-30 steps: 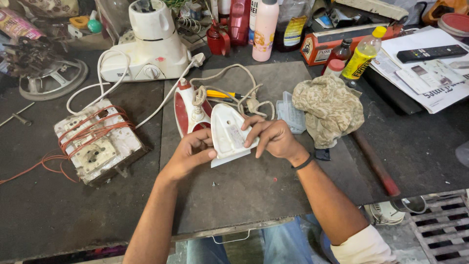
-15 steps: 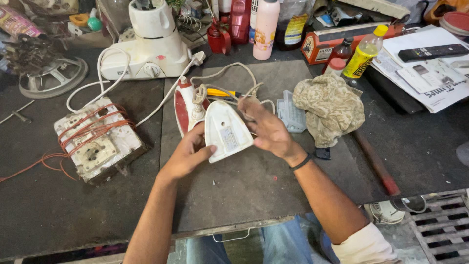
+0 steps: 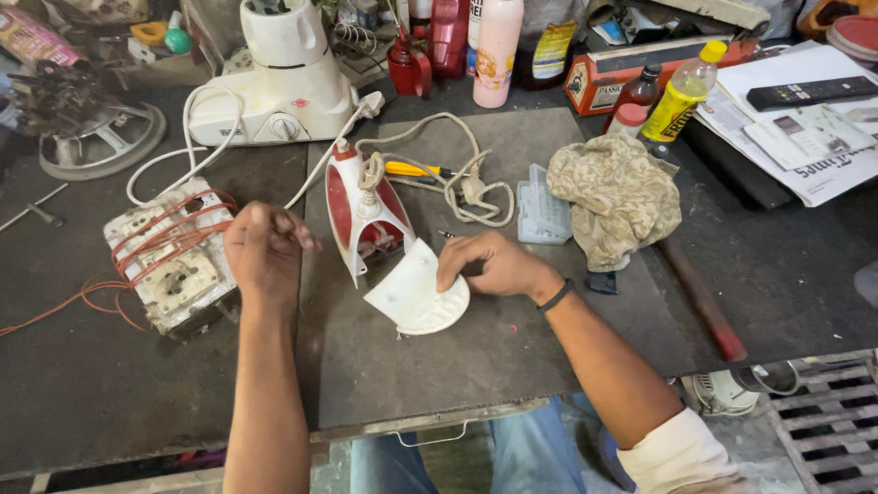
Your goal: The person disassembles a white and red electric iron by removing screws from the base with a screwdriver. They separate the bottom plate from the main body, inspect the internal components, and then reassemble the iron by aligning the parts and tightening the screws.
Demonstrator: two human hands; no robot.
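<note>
We see the right hand near the front edge of the dark mat, fingers curled onto the rim of a white iron cover, holding it tilted on the mat; left hand is lifted off the bench at the mat's left edge, fingers bunched loosely, whether it pinches anything small we cannot tell. Just behind the cover stands the red and white iron body, on its side, touching or nearly touching the cover's upper edge. Left of the left hand, a wired switch board with orange wires. Behind the iron its coiled cord and a yellow-handled screwdriver. Right of those, a clear plastic box beside a crumpled rag. At the far edge of the table a white mixer base and a pink bottle
</note>
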